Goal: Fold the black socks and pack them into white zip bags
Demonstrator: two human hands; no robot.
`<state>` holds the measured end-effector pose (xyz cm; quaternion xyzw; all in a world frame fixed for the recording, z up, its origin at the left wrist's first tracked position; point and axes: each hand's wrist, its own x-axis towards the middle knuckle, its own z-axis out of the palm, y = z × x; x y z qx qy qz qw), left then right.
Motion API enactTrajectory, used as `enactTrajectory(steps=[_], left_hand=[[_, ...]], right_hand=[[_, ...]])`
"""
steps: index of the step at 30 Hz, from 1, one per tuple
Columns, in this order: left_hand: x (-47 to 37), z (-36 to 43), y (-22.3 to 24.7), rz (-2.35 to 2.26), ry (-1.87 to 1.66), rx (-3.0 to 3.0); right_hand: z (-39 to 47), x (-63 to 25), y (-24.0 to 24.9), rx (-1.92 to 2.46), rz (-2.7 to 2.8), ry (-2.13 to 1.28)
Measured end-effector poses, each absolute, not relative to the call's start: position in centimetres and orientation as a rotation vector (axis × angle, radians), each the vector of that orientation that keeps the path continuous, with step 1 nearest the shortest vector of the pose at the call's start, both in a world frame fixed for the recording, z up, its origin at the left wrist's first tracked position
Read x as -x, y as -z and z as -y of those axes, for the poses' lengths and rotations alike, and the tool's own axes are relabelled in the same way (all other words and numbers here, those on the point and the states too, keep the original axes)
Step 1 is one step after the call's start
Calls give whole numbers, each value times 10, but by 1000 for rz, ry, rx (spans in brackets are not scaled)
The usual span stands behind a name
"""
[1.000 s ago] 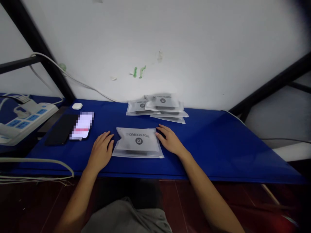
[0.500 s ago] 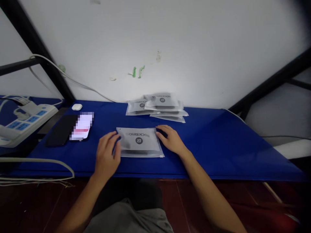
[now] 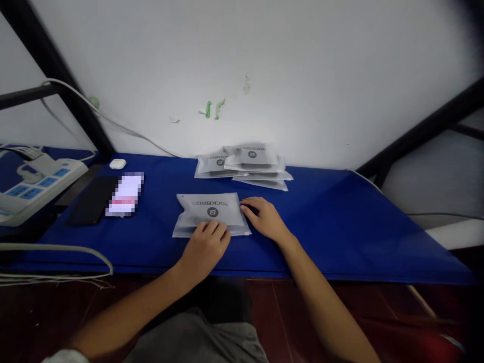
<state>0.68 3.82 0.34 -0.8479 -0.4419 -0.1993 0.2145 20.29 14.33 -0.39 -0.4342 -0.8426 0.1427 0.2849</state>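
Observation:
A frosted slider zip bag (image 3: 196,218) with dark "ROCKBROS" print and a round logo lies flat on the blue tabletop in front of me. The lettering is upside down to me. My left hand (image 3: 208,244) is curled over the middle of the bag's near edge, fingers together on it; its thumb is hidden. At the bag's right side rests my right hand (image 3: 264,218), fingers gently bent and thumb apart, with nothing visible between them. Its fingertips are at or just beside the bag's edge.
Several similar bags (image 3: 252,164) lie in a loose pile against the wall. On the left are a black phone (image 3: 88,201), a phone with a blurred lit screen (image 3: 126,194), a white earbud case (image 3: 118,164) and a power strip (image 3: 45,189). Cables (image 3: 56,247) hang over the near left edge.
My left hand has moved right, from the bag's left edge to the middle of its near edge. The bag has shifted slightly away and left. My right hand has barely moved.

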Motion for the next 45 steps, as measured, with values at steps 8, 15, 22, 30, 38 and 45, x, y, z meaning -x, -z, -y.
enactTrajectory(steps=[8,15,22,30,38,45], left_hand=[[-14,-46,-7,1247,407,2314],[-7,-55,-6,1285,417,2241],[-7,-71,-9,1376,320,2212],[2,-78,-9,1394,386,2317],[22,-80,-19,1416,531,2440],[11,-79,-16,1292,643,2417]], right_hand=[[-143,-202,4,1159,2247,-400],[-140,-200,0,1145,2248,-425],[-138,-199,1,1083,2261,-445],[-129,-198,-8,910,2277,-516],[-130,-193,-4,845,2168,-349],[-124,-188,-4,789,2267,-174]])
